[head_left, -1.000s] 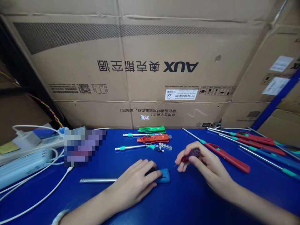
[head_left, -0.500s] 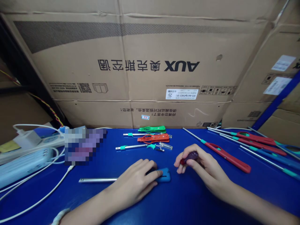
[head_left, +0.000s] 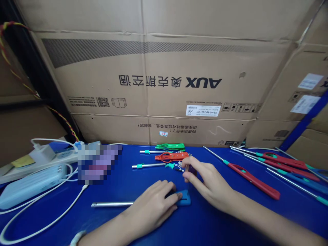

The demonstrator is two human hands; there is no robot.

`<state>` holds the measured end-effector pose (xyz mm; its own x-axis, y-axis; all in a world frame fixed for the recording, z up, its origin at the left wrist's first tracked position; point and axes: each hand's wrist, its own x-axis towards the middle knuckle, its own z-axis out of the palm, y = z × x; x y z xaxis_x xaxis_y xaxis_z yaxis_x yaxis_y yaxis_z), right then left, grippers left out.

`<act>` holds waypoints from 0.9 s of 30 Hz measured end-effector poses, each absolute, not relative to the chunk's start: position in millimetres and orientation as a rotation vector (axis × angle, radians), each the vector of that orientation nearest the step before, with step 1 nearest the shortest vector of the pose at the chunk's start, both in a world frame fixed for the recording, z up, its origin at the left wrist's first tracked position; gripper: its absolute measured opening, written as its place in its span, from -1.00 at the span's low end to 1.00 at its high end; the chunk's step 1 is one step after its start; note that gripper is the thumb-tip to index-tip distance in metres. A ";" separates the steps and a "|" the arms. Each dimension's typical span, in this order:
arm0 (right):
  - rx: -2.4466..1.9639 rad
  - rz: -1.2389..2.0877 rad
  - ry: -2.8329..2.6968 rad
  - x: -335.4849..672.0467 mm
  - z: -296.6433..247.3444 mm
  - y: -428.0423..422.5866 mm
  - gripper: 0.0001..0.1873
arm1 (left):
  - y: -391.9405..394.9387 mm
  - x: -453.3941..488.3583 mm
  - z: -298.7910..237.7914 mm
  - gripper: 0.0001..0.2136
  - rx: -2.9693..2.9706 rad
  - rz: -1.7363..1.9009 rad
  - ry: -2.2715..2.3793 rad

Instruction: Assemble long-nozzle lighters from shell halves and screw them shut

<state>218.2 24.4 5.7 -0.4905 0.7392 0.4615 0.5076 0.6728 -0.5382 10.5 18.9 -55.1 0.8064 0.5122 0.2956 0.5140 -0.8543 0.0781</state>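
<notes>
A blue long-nosed lighter (head_left: 187,199) lies flat on the table, its metal tube (head_left: 112,204) pointing left. My left hand (head_left: 156,201) is closed over its body and presses it down, hiding the middle part. My right hand (head_left: 212,179) pinches a small screwdriver (head_left: 191,171) with a dark handle, mostly covered by the fingers. Its thin shaft stands upright, with the tip at the right end of the blue body. Beyond the hands lie an orange lighter casing (head_left: 170,157), a green casing (head_left: 170,147) and loose metal tubes (head_left: 151,165) with teal parts and wires.
At the right lies a red lighter (head_left: 253,179), with several more red and blue lighters (head_left: 289,165) past it. A power strip (head_left: 57,157), a light blue power bank (head_left: 33,188) and white cables occupy the left. A large cardboard box (head_left: 164,68) walls off the back.
My right hand has moved left and turned the screwdriver from lying sideways to upright over the blue lighter's end. The left hand keeps its hold. The view has tilted slightly.
</notes>
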 end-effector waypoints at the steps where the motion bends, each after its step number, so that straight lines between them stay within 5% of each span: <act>1: -0.923 0.517 -2.171 216.2 7.3 24.5 -0.88 | 18.7 10.5 -55.1 -0.75 -2.974 -0.493 -0.843; 6: -0.732 0.758 -2.137 214.1 7.7 27.4 -0.74 | 19.0 10.2 -55.3 -0.77 -2.960 -0.512 -0.837; 13: -0.734 0.001 -2.284 225.1 3.8 34.5 -0.82 | 17.8 9.6 -56.0 -0.75 -2.968 -0.460 -0.849; 19: -0.760 0.409 -2.455 234.5 30.2 29.4 -0.72 | 19.3 10.6 -55.3 -0.75 -2.978 -0.434 -0.861; 25: -0.781 -0.155 -2.433 232.7 19.6 33.3 -0.73 | 19.8 10.3 -55.3 -0.76 -2.966 -0.460 -0.831; 27: -0.758 -0.113 -2.459 232.1 23.0 31.3 -0.75 | 19.5 10.6 -55.4 -0.76 -2.963 -0.481 -0.826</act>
